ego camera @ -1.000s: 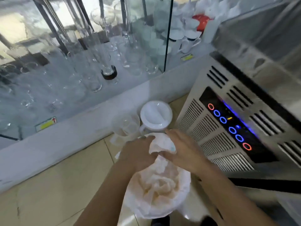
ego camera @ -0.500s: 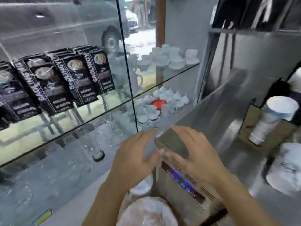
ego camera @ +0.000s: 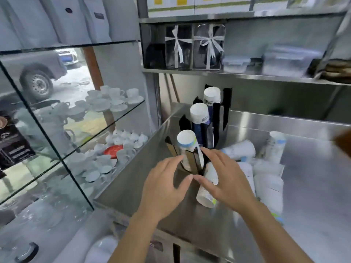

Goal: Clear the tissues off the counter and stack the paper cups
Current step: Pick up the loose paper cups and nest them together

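Note:
Loose white paper cups lie on their sides on the steel top: one (ego camera: 206, 188) under my right hand, another (ego camera: 239, 151) behind it, more (ego camera: 269, 184) to the right. Three upright stacks of cups (ego camera: 187, 147) (ego camera: 200, 113) (ego camera: 212, 95) stand in a black cup holder (ego camera: 215, 128). My left hand (ego camera: 167, 186) hovers open beside the nearest stack. My right hand (ego camera: 222, 179) is spread open over the lying cup, its fingertips close to those of the left. No tissues are in sight.
The steel counter (ego camera: 313, 186) stretches to the right. A glass cabinet (ego camera: 79, 149) with white cups and saucers stands at the left. Steel shelves (ego camera: 247, 74) above hold gift boxes and plastic containers. A white lidded object (ego camera: 102, 249) sits at the bottom left.
My view has swung up from the tissue-filled bin and the machine's control panel to the steel top. Both hands have left the tissues and now hover over the paper cups.

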